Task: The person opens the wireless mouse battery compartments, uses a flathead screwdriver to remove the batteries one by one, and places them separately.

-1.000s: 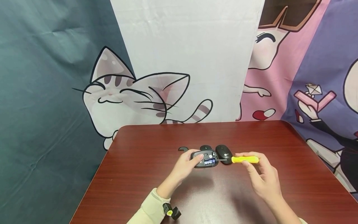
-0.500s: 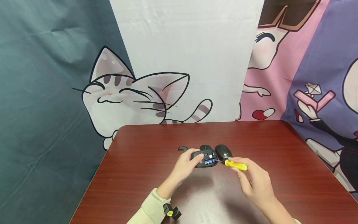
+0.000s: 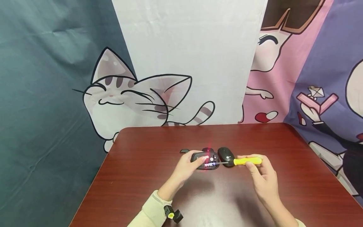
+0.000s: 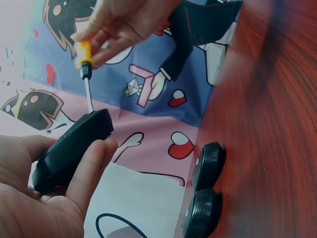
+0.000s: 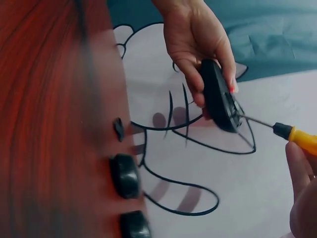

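My left hand [image 3: 184, 167] grips a black computer mouse [image 4: 74, 153], its underside turned up in the head view. A blue-and-white battery [image 3: 210, 164] lies in its uncovered compartment, and a red light shines from the underside. With my right hand [image 3: 265, 179] I hold a screwdriver [image 3: 247, 161] by its yellow handle, thumb and fingers around it. The metal shaft [image 5: 258, 120] meets the mouse at the battery end in the right wrist view. Exactly what the tip touches inside is too small to tell.
Another black mouse [image 3: 226, 155] rests on the red-brown table [image 3: 153, 148] behind the screwdriver shaft. A further mouse [image 3: 208, 149] stands beside it, partly hidden by the held one. A small curved black cover [image 3: 184, 151] lies to their left. A printed cloth [image 3: 184, 47] hangs behind the table.
The screwdriver handle dipped and came nearer the mouse, then swung back right to lie nearly level. A red light now glows on the mouse. My left hand has hardly moved.
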### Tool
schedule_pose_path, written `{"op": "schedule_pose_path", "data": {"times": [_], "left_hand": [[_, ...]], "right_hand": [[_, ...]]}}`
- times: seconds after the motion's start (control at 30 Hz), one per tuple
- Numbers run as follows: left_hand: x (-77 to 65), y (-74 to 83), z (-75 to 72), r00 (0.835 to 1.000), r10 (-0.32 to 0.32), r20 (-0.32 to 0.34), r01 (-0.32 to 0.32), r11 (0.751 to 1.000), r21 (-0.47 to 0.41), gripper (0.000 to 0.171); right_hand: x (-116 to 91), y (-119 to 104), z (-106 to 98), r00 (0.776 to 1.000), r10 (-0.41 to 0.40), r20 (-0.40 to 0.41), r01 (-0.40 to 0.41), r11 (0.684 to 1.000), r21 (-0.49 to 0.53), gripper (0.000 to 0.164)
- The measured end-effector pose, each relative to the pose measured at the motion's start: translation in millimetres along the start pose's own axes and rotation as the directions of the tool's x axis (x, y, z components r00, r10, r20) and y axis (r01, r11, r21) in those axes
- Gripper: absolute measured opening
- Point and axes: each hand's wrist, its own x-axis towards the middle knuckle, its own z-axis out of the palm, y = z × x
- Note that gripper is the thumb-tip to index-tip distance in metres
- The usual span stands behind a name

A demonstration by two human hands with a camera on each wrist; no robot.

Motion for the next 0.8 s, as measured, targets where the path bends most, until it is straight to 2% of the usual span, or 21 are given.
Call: {"op": "schedule_pose_path", "data": {"times": [0.07,0.13,0.27,0.37,0.5,0.57,0.8], "left_hand": [[-0.4,-0.9,0.3,1.0,-0.006,-0.001,0.006,1.0,-0.02,0.037],[-0.3,-1.6,0.8,1.0,-0.004,0.003,0.004,0.998,-0.057,0.037],[0.9,-3.5,1.2,1.0,0.002,0.013,0.0,0.993,-0.117,0.038],[1.5,-4.6,1.0,0.999,0.002,0.032,0.004,0.984,-0.177,0.039],[1.3,-5.2,0.4,0.999,0.002,0.046,0.008,0.977,-0.211,0.039],[1.1,-5.0,0.2,0.999,-0.003,0.042,0.011,0.979,-0.202,0.038],[1.4,-3.7,-0.7,1.0,-0.008,0.025,0.012,0.984,-0.178,0.038]], "right_hand": [[0,5,-1,0.999,0.045,-0.017,-0.041,0.983,0.181,0.024],[-1,10,-1,0.997,0.072,-0.027,-0.06,0.948,0.312,0.022],[-2,16,-2,0.994,0.101,-0.033,-0.075,0.887,0.456,0.022],[-3,19,-3,0.991,0.128,-0.029,-0.096,0.86,0.501,0.021],[-6,23,-3,0.976,0.213,-0.053,-0.163,0.865,0.474,0.019],[-8,26,-3,0.967,0.247,-0.056,-0.191,0.856,0.48,0.019],[-11,36,-1,0.964,0.266,-0.016,-0.196,0.749,0.633,0.023]]}}
